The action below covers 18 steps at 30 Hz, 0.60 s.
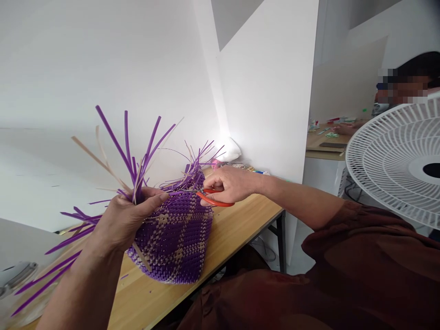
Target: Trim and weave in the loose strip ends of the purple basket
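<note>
A purple and beige woven basket (185, 229) lies tilted on the wooden table, with long loose strips standing out from its edge. My left hand (129, 213) is closed around a bunch of these purple and beige strips (137, 178) at the basket's left side. In my right hand (228, 183) is a pair of scissors (218, 202) with orange handles, fingers through the loops. The blades point left, toward my left thumb, over the upper part of the weave. Their tips are hard to make out among the strips.
The wooden table (240, 220) carries small purple scraps and, at the back, a white bag (228, 149). A white wall stands behind. To the right are a large white fan (395, 156) and another person at a separate table (325, 142).
</note>
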Each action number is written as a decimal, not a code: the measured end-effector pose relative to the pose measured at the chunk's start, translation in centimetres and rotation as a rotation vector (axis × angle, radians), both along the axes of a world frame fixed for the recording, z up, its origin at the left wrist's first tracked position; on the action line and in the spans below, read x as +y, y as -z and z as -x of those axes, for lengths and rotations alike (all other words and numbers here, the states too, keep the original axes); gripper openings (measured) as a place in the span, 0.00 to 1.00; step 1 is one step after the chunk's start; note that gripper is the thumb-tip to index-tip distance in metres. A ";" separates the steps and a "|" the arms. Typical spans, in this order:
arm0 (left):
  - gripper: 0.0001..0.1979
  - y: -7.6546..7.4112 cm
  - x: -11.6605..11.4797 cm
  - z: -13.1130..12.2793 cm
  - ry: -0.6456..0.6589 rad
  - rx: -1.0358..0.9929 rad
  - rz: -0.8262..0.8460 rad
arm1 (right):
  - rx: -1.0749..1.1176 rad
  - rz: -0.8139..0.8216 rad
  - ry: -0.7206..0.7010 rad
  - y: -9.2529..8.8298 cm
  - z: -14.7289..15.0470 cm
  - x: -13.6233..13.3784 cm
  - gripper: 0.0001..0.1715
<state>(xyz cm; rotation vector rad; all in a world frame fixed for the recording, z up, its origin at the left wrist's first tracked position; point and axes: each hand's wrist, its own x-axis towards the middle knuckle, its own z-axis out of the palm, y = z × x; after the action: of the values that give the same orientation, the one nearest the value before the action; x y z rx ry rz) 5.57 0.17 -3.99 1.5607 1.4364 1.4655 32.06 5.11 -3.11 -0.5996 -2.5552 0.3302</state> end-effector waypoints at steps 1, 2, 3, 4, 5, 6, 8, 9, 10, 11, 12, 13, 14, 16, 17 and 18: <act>0.19 0.0 0.0 0.0 0.000 0.005 -0.001 | 0.000 0.005 -0.005 0.0 0.0 0.0 0.29; 0.19 0.0 0.0 0.0 0.000 0.009 -0.002 | 0.000 0.007 -0.011 0.0 0.0 0.0 0.28; 0.19 0.0 0.0 0.0 0.001 0.012 -0.001 | -0.001 0.007 -0.016 0.0 0.0 0.0 0.28; 0.19 0.0 0.0 0.1 0.004 0.014 0.000 | -0.002 0.009 -0.021 0.0 0.0 -0.1 0.28; 0.19 0.0 -0.1 0.1 0.006 0.015 0.001 | -0.002 0.010 -0.024 0.0 0.0 -0.1 0.28; 0.19 -0.1 -0.1 0.1 0.007 0.017 0.002 | -0.002 0.012 -0.025 0.0 0.1 -0.1 0.28; 0.20 -0.1 -0.1 0.0 0.009 0.018 0.001 | 0.006 0.023 -0.028 0.0 0.1 -0.1 0.28; 0.20 -0.1 -0.1 0.0 0.007 0.021 -0.003 | 0.011 0.032 -0.031 0.0 0.1 -0.1 0.28; 0.20 -0.1 -0.2 0.0 0.002 0.028 -0.010 | 0.016 0.039 -0.034 0.1 0.1 -0.1 0.28; 0.20 -0.1 -0.2 -0.1 -0.004 0.036 -0.016 | 0.021 0.045 -0.040 0.2 0.1 -0.1 0.28; 0.20 -0.1 -0.2 -0.1 -0.010 0.044 -0.020 | 0.025 0.048 -0.046 0.2 0.1 0.0 0.27; 0.20 -0.1 -0.2 -0.1 -0.014 0.053 -0.023 | 0.027 0.047 -0.051 0.3 0.1 0.0 0.27; 0.19 -0.1 -0.2 -0.1 -0.019 0.060 -0.023 | 0.027 0.044 -0.054 0.3 0.0 0.0 0.27; 0.19 -0.1 -0.1 -0.1 -0.025 0.065 -0.015 | 0.026 0.039 -0.056 0.3 0.0 0.0 0.27; 0.19 0.0 -0.1 -0.1 -0.026 0.067 -0.013 | 0.025 0.039 -0.053 0.3 -0.1 0.0 0.27; 0.19 0.0 0.0 0.0 -0.025 0.069 -0.016 | 0.023 0.041 -0.052 0.3 -0.1 0.0 0.27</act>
<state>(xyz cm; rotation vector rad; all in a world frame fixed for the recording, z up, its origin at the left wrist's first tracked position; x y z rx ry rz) 5.58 0.14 -3.96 1.6225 1.4923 1.4534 32.12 5.07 -3.37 -0.5425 -2.5508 0.4061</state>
